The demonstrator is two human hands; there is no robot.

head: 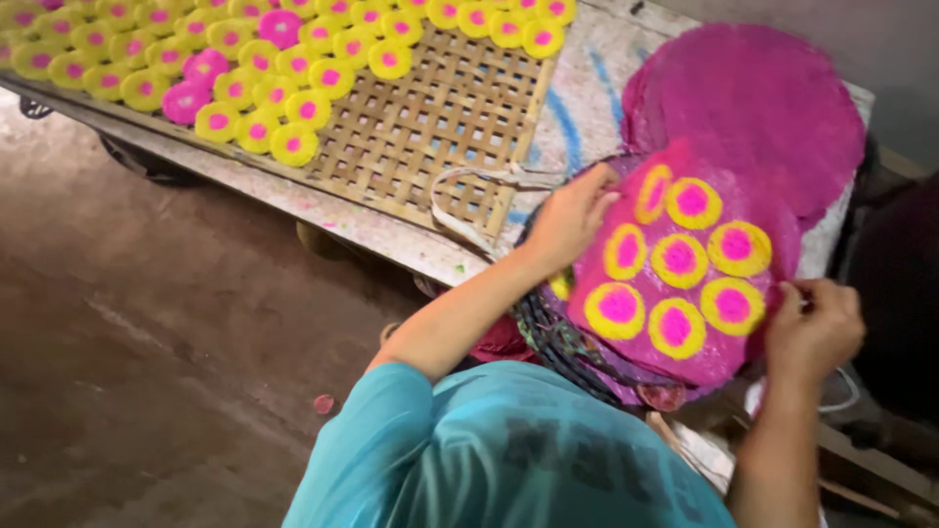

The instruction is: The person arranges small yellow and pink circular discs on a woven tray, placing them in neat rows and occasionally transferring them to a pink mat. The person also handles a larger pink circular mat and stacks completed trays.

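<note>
A round magenta sheet [626, 347] carries several small yellow rounds with pink centres [679, 260]. It lies tilted on a dark woven basket [548, 337] in front of me. My left hand [570, 217] grips the sheet's upper left edge. My right hand [814, 328] pinches its right edge with the fingers closed. Both arms reach out from my teal shirt [509, 450].
A pile of plain magenta round sheets [753, 98] lies behind on a stained white table [587, 108]. A woven bamboo tray [430, 127] on the table holds rows of yellow-and-pink rounds [245, 68]. White straps [469, 200] hang over its corner. Brown floor [147, 342] lies at the left.
</note>
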